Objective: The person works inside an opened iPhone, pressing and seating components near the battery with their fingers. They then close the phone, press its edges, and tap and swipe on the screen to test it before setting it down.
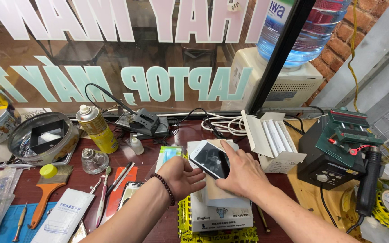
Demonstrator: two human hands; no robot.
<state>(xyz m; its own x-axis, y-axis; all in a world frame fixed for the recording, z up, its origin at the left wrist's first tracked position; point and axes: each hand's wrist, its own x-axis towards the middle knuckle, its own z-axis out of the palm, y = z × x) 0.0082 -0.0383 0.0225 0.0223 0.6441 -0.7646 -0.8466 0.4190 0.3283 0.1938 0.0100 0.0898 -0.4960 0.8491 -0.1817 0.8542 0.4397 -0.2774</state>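
A white-framed smartphone with a dark glass face lies tilted on a pale wooden block, which sits on top of a flat white cardboard box at the near middle of the dark red workbench. The right hand lies flat and spread over the phone's right side, fingers extended toward the far edge, pressing on it rather than gripping. The left hand, with a dark beaded bracelet at the wrist, is half open just left of the phone, its fingers curled loosely toward the phone's near-left edge; whether they touch it I cannot tell.

To the left lie a wooden-handled paintbrush with an orange grip, a yellow spray can and a small clear glass bottle. A round metal tin stands at the far left. On the right, an open white carton of long narrow packets sits just beside the hands, and further right stands a black-and-green heating station.
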